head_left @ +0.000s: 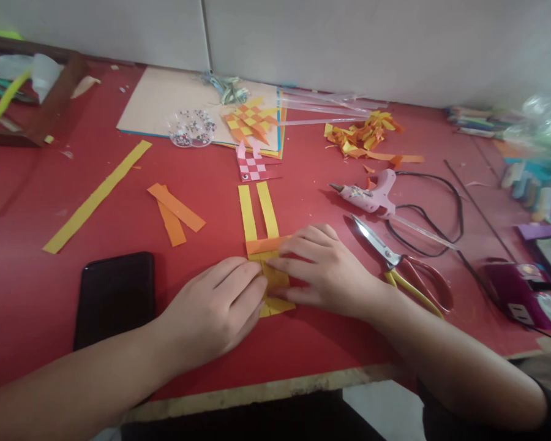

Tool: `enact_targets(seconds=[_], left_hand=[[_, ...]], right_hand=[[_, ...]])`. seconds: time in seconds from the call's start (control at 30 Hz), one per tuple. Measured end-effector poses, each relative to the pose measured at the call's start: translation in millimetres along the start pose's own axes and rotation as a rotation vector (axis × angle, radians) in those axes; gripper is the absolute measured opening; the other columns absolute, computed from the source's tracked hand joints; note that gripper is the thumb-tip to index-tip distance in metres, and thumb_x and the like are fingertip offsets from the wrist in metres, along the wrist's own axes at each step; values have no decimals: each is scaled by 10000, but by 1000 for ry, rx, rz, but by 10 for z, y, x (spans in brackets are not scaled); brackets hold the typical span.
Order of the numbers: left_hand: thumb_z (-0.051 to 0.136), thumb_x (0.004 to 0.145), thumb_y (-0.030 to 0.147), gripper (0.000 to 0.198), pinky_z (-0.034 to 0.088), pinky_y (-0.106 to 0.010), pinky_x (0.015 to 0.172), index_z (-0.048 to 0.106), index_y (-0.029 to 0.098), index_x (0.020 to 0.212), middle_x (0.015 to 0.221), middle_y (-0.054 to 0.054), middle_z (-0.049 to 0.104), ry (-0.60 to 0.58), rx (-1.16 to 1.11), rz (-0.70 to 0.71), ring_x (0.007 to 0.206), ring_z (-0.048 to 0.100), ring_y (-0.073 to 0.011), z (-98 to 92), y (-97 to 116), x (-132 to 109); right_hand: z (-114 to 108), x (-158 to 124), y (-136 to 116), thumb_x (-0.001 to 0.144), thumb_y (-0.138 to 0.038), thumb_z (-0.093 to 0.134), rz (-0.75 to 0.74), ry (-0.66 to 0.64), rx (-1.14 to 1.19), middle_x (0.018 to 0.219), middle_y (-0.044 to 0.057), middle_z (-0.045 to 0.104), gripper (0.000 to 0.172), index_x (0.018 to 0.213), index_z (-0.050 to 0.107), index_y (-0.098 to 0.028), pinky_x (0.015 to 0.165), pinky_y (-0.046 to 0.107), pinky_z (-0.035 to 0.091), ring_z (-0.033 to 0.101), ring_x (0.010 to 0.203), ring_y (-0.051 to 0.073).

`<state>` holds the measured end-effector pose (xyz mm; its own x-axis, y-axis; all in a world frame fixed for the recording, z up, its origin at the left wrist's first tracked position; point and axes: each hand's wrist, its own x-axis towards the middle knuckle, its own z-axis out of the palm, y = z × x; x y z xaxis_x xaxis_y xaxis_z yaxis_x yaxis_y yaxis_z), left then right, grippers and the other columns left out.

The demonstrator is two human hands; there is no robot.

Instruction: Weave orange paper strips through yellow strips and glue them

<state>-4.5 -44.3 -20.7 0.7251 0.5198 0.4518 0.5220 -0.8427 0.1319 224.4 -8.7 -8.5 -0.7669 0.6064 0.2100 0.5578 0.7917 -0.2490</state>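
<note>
Yellow paper strips (pixel 272 305) lie side by side near the table's front edge, and two of them extend away from me as separate prongs. An orange paper strip (pixel 259 245) crosses them. My left hand (pixel 224 300) is closed at the left side of the yellow paper, fingertips curled onto it; its thumb is hidden. From the right, my right hand (pixel 324 269) reaches over with its fingers apart and stretched across the yellow paper, the upper ones by the orange strip. Just beyond the prongs sits a pink-and-red woven paper fish (pixel 251 164).
Scissors (pixel 390 257) and a pink glue gun (pixel 370 195) with a black cord lie right. Left are a black phone (pixel 114 297), orange strips (pixel 177 211) and a long yellow strip (pixel 98 196). Behind are a woven orange-yellow piece (pixel 250 122), beads (pixel 193 127) and paper scraps (pixel 367 135).
</note>
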Motion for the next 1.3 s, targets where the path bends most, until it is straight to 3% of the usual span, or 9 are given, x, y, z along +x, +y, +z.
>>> enact_targets(seconds=[0.4,1.0,1.3], left_hand=[[635,851,136,160,607,-447,868,696,31,956,986,-172,710,3,54,39,975,676,-298,-19,32,-31],[599,892,161,199,626,-426,830,691,16,993,1002,-171,723,44,83,-12,925,702,-289,7,49,-7],[569,902,185,248,593,-453,873,677,17,1050,1079,-180,706,24,76,-41,1007,666,-315,28,48,-6]], right_hand=[[-11,10,-18,860,-386,645,15,0,16,978,70,669,250,1014,695,-195,807,366,383,547,891,210],[-13,13,-36,875,-338,613,3,6,39,995,58,701,251,1053,670,-172,837,360,397,557,930,219],[4,12,-31,871,-320,615,4,15,72,1019,64,697,240,1047,653,-161,823,357,386,569,930,211]])
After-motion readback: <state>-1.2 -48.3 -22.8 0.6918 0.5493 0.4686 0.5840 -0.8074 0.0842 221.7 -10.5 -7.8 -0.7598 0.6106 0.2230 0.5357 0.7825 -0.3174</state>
